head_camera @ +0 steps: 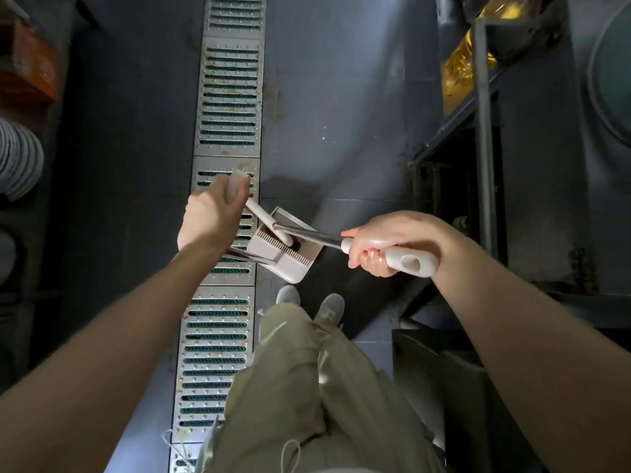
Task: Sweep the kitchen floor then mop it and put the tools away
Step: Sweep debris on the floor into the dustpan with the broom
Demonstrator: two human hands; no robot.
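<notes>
Grey-blue kitchen floor (327,97) underfoot, seen from straight above. Down the middle, left of the feet, ran a long perforated steel drain grate (228,97), specked with small yellowish scraps. Stood just right of the grate in loose khaki trousers (307,387) and pale grey shoes (329,307), toes pointed up the frame.

Left hand (208,216) closed around the white plastic grip of one long handle (239,186), thumb side uppermost, the pale shaft slanting down and right from the fist into the pan below. Right hand (386,244) wrapped tight around the white grip of a second handle (409,262), hanging-hole end poking out past the heel of the palm, dark metal shaft (307,235) running left and slightly up toward the same pan.

Between the two hands, low over the edge of the grate and just ahead of the shoes, sat the beige plastic dustpan (283,254), toothed comb edges showing along its rim. Looked like something dark and bristly inside it, though too small to tell for sure. Could not tell either which handle belonged to the broom and which to the pan.

Off to the right, dark metal shelving frame (483,131) with a yellow bag (461,70) on it. Far left, a stack of pale round plates (17,158) and an orange crate (30,66) above it.
</notes>
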